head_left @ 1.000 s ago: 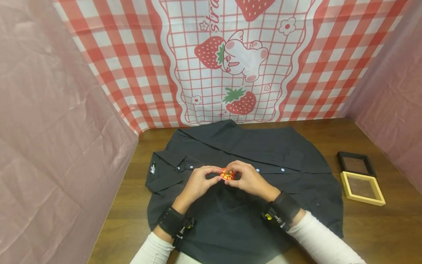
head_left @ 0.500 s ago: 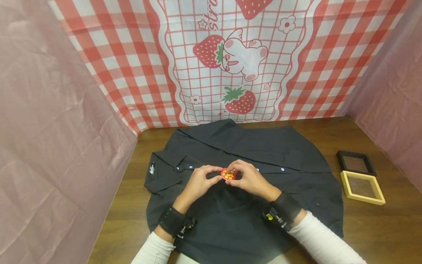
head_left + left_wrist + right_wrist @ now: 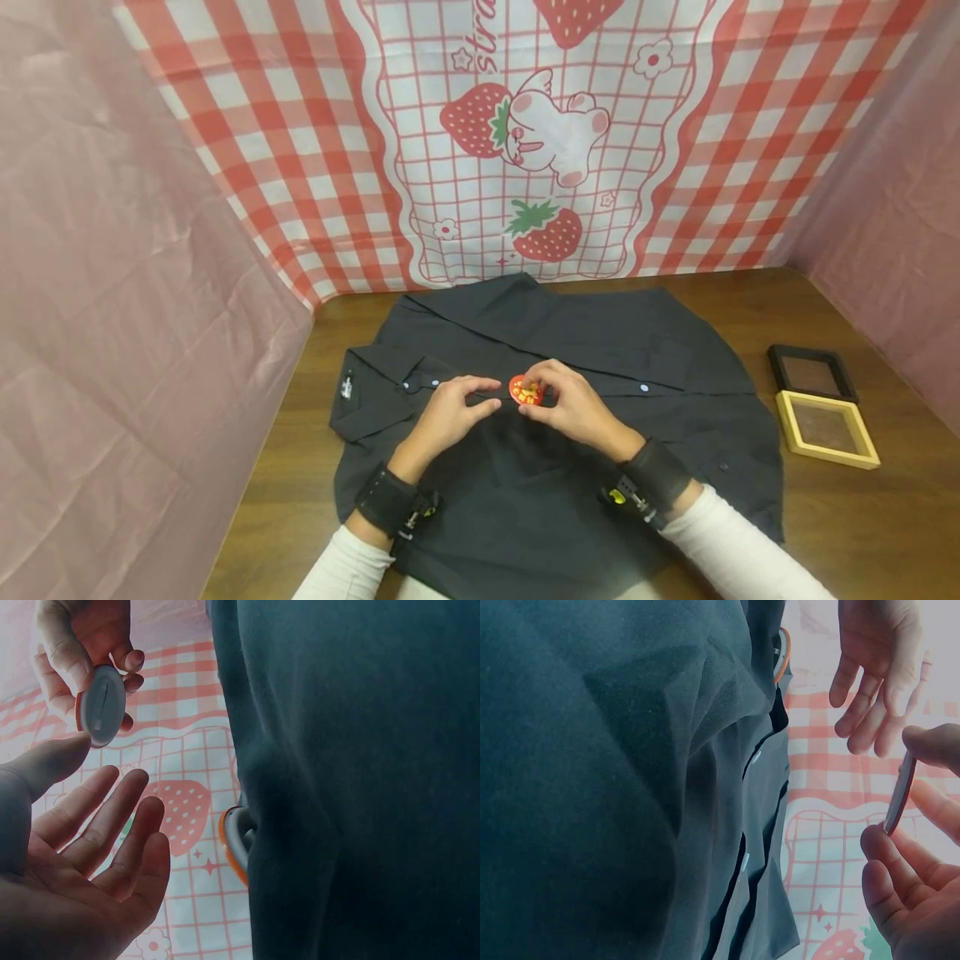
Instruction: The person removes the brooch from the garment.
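Over the shirt, a touch toward eleven o'clock of its middle in the head view, sits the red badge, held up by the right hand. Right thumb and fingers pinch its rim; that hand comes in from four o'clock of the badge. Left hand is at eight o'clock, thumb and fingers spread with a wide gap, holding nothing, tips just beside the badge but apart from it. Left wrist view gets the badge's grey back, with a thin line on it that looks like a pin; whether it's fastened, can't tell. Step in hand, as judged: handling the badge above the cloth, not yet fixed where the hands are. Next move likely calls for a firm right pinch, left fingers free to work the pin or lift fabric, tips clear of the point. Orange-rimmed round thing pokes past the shirt edge at four o'clock of the left hand in that view; mostly hidden, maybe another badge. Shirt lies flat, collar at nine. Black frame and yellow frame lie on the table at three, strawberry cloth at twelve.
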### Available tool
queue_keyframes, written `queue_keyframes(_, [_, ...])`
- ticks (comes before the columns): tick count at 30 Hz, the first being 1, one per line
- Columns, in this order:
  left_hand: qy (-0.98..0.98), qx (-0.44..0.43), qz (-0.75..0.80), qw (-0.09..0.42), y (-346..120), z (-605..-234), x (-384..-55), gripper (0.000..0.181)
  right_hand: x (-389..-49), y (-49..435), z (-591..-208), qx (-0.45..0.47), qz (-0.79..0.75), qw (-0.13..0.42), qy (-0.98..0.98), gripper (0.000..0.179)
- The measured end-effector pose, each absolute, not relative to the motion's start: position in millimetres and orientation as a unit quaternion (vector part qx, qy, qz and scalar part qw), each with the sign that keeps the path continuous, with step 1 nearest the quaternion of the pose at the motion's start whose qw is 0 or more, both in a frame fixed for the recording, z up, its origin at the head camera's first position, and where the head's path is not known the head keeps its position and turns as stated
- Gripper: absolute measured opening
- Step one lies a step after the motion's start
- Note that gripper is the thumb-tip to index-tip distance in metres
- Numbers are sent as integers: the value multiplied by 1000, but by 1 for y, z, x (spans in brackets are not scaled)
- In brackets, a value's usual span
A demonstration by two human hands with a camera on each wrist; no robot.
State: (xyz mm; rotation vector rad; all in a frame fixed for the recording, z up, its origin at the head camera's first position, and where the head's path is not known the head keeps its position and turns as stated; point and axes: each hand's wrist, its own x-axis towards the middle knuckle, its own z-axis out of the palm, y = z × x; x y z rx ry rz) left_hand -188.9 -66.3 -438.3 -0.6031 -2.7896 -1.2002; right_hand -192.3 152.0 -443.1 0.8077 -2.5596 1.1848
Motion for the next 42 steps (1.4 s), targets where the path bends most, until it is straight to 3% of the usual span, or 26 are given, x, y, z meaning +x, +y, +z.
queue_keyframes(14, [-906,-171,-385,42,-65,-440,-183,29,-188,159,-444,248,404,96,-875,29])
queue_keyframes(27, [-912,-168,-369,58,-65,-435,-181,27,-191,168,-434,246,393,122,-878,29])
queue_keyframes(42, [-922,-170,-345,44,-63,-431,-179,32,-189,168,-433,249,395,142,-873,29])
